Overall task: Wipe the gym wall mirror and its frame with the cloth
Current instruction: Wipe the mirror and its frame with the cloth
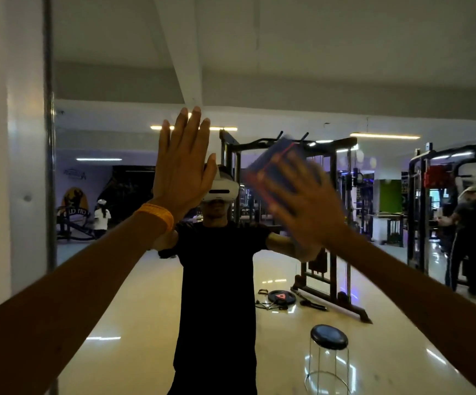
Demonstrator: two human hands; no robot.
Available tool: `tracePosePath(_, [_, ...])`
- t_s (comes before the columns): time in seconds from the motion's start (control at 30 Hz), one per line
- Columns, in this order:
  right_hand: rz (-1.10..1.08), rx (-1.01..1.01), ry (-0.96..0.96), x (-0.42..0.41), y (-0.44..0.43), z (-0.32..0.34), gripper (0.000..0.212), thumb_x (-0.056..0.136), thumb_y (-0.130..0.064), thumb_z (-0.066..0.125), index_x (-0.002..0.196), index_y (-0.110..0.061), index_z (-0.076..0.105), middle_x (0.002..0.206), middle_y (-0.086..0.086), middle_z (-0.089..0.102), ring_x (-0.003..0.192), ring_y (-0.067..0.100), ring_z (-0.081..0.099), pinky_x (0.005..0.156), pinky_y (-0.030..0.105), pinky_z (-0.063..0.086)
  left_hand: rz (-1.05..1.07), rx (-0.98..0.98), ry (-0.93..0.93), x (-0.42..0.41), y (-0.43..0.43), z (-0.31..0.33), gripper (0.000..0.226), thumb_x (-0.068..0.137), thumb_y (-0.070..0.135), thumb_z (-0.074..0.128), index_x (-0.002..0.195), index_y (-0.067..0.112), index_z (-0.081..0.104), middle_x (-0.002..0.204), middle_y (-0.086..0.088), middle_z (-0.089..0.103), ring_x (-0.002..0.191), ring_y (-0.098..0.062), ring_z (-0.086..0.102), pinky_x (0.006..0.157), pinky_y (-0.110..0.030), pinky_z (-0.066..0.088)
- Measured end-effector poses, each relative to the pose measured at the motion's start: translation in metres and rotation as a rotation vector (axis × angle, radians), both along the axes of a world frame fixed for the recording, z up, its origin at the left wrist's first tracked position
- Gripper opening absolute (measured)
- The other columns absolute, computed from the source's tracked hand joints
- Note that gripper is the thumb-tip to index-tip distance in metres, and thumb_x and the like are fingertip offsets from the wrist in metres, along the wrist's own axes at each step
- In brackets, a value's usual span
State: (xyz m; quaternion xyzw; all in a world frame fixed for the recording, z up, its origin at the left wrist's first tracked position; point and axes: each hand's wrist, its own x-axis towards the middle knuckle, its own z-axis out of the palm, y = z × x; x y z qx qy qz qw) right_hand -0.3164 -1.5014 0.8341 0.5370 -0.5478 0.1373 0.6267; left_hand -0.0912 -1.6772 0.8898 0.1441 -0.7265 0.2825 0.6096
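- Blue cloth with red-orange stripes (276,161) lies flat against the glass of the large gym wall mirror (259,81), right of centre, at about head height of the reflected figure.
- Right hand (302,201) is on top of the cloth with its fingers spread and straight, pressing it to the glass; hand and cloth are both blurred, so finer detail of the grip cannot be told.
- Left hand (184,172) is raised beside it, well apart from the cloth, palm toward the mirror, fingers straight and close together, holding nothing. Whether the palm touches the glass cannot be told.
- An orange band (155,215) circles the left wrist.
- Grey metal frame strip (49,166) runs upright along the mirror's left edge, against a white painted wall (9,166).
- Reflected in the glass: a person in a black T-shirt (217,280) wearing a white headset (222,189), a black steel cable rack (332,223), a round black weight plate (282,297) on the glossy floor, and a black-topped wire stool (329,337).
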Motion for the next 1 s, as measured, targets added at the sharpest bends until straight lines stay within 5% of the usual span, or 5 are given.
tracePosePath(0.13, [0.045,-0.348,-0.423,0.023,-0.015,0.006,0.064,0.107,-0.057,0.023,0.164,-0.029,0.019,0.173,0.010,0.011,0.159,0.034,0.005,0.127,0.052,-0.002,-0.007,-0.001,0.004,0.000,-0.001,-0.001,0.068,0.104,0.043,0.031,0.161,0.005,0.028,0.170,-0.019,0.019,0.158,-0.038,0.012,0.128,-0.059,0.007])
tracePosePath(0.33, [0.094,0.204,0.062,0.048,-0.032,-0.105,0.060,0.107,-0.055,0.031,0.162,-0.037,0.017,0.172,0.002,0.013,0.160,0.028,0.005,0.125,0.061,0.009,-0.002,0.018,-0.020,0.000,-0.002,-0.003,0.069,0.104,0.043,0.030,0.161,0.006,0.027,0.170,-0.018,0.019,0.159,-0.036,0.012,0.128,-0.059,0.007])
tracePosePath(0.6, [0.049,-0.280,-0.370,0.033,-0.026,-0.037,0.063,0.107,-0.057,0.026,0.163,-0.030,0.019,0.172,0.007,0.008,0.159,0.031,0.001,0.128,0.053,-0.003,-0.007,-0.005,-0.056,0.007,-0.007,-0.025,0.068,0.104,0.042,0.030,0.162,0.007,0.025,0.170,-0.018,0.017,0.159,-0.037,0.012,0.127,-0.061,0.011])
tracePosePath(0.8, [0.081,0.171,0.058,0.031,-0.019,-0.076,0.060,0.106,-0.051,0.040,0.161,-0.030,0.031,0.172,0.005,0.015,0.160,0.031,0.007,0.127,0.059,0.001,-0.016,0.027,-0.069,0.006,-0.003,-0.030,0.067,0.102,0.041,0.031,0.160,0.006,0.030,0.169,-0.018,0.022,0.158,-0.037,0.014,0.127,-0.061,0.010])
tracePosePath(1.0, [-0.002,-0.407,-0.463,-0.023,0.016,0.010,0.065,0.107,-0.061,0.018,0.164,-0.030,0.016,0.172,0.010,0.009,0.159,0.034,0.005,0.126,0.062,0.008,-0.008,0.003,-0.062,0.003,-0.001,-0.035,0.069,0.101,0.044,0.031,0.158,0.005,0.033,0.169,-0.019,0.023,0.158,-0.038,0.015,0.126,-0.063,0.012])
